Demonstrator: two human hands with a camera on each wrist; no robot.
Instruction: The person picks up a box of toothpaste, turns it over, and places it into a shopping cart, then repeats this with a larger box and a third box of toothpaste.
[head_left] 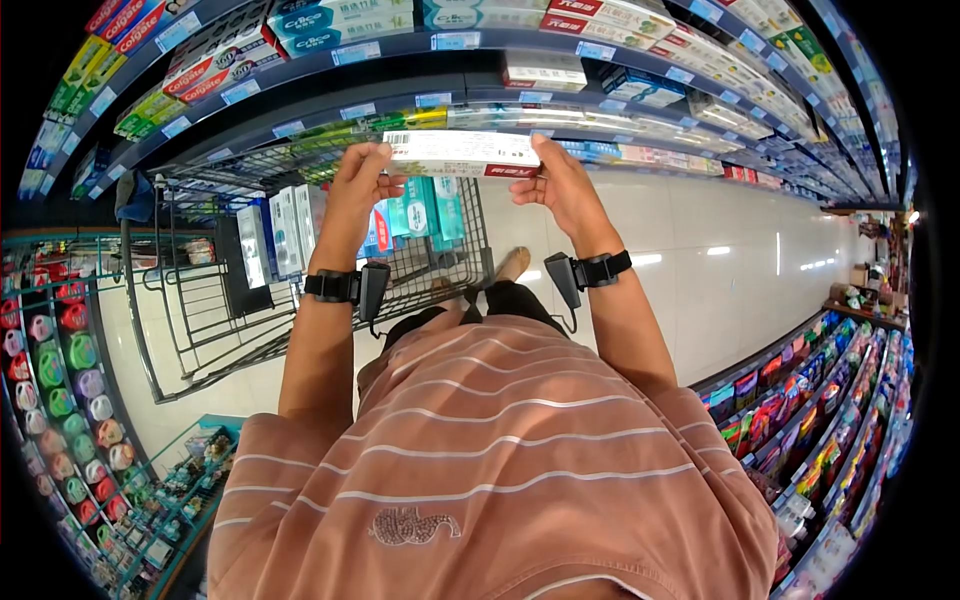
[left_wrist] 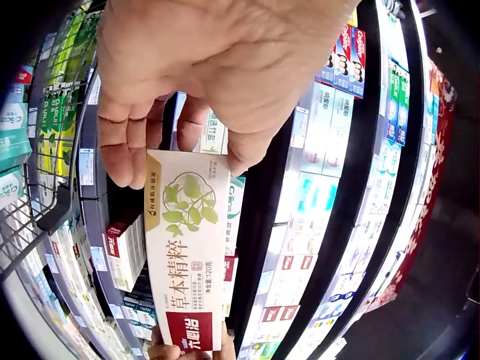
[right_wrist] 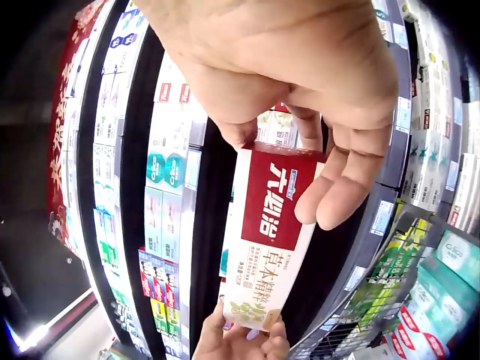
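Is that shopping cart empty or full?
In between: the shopping cart holds white boxes and teal boxes, while floor shows through bare stretches of its wire mesh.

Head view. Nine o'clock: rows of multicoloured plastic bottles. Eight o'clock: teal wire rack bearing small goods. Four o'clock: tiers of brightly coloured packets. Three o'clock: glossy, pale floor tiles.

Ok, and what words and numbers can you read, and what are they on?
"六必治": red end of the held box.
"草本精粹": same box.
"净含量:120克": same box.
"Colgate": shelved red boxes.
Shelf tags, small print: too small.
Teal boxes: brand too blurred.
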